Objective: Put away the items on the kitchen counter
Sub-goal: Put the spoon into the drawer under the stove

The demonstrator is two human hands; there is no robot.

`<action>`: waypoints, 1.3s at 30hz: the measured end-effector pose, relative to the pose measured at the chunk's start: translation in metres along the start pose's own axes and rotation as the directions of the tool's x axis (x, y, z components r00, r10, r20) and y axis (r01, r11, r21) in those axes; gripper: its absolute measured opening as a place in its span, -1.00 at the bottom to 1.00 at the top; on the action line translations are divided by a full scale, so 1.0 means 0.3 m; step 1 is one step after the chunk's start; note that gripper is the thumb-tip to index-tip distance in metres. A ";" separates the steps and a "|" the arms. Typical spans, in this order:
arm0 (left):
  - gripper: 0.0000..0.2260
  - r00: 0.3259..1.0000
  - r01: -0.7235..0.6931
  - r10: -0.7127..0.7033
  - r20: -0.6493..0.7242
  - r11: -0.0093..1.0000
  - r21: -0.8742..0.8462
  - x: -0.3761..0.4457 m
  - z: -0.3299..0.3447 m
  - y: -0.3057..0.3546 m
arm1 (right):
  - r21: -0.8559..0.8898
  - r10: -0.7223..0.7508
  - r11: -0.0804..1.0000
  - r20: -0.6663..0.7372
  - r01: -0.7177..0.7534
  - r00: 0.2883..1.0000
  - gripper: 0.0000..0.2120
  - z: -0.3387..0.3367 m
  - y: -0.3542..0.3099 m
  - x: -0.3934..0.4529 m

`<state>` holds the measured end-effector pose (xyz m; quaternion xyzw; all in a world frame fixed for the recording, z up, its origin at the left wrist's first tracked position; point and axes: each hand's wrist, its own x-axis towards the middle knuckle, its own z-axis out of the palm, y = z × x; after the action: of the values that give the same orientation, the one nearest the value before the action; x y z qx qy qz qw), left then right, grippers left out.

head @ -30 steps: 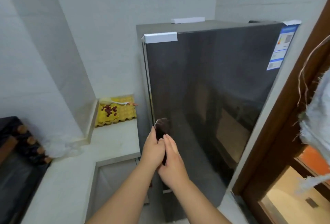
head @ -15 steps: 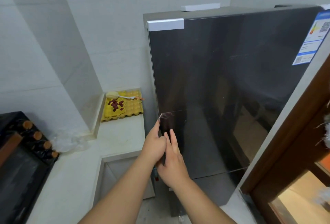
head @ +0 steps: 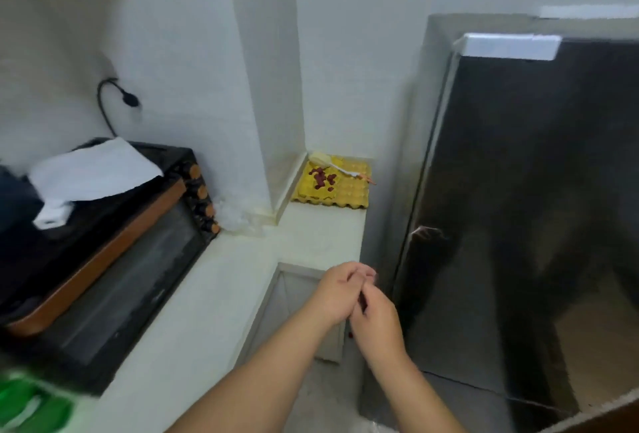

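My left hand (head: 339, 291) and my right hand (head: 377, 320) are pressed together in front of the left edge of the dark fridge (head: 525, 211). Both have curled fingers, and the blur hides whether anything lies between them. A loose corner of film (head: 427, 233) sticks off the fridge door above my hands. At the back of the pale counter (head: 207, 298) a yellow egg tray (head: 345, 190) holds several red pieces (head: 321, 177) and a white utensil (head: 333, 164).
A black toaster oven (head: 114, 253) stands on the counter's left with a white cloth (head: 93, 170) on top. Clear plastic (head: 238, 220) lies beside it. A green packet (head: 27, 405) shows at the lower left. A narrow gap separates counter and fridge.
My hands have come down and off the fridge door's edge and now meet lower, by the gap. The view has swung left, bringing the oven into sight.
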<state>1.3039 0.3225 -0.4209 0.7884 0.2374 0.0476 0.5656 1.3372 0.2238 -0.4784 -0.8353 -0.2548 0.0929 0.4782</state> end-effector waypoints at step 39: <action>-0.66 -0.169 0.320 -0.617 -0.768 0.703 -0.635 -2.997 -0.271 -1.002 | 0.481 -0.462 0.536 0.855 0.694 -0.236 -0.60 0.983 -0.816 -2.323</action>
<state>0.3860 0.0827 -0.4929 0.3185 0.8151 0.3755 0.3053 0.5428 0.1882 -0.4878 -0.3760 -0.8595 0.3319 0.0990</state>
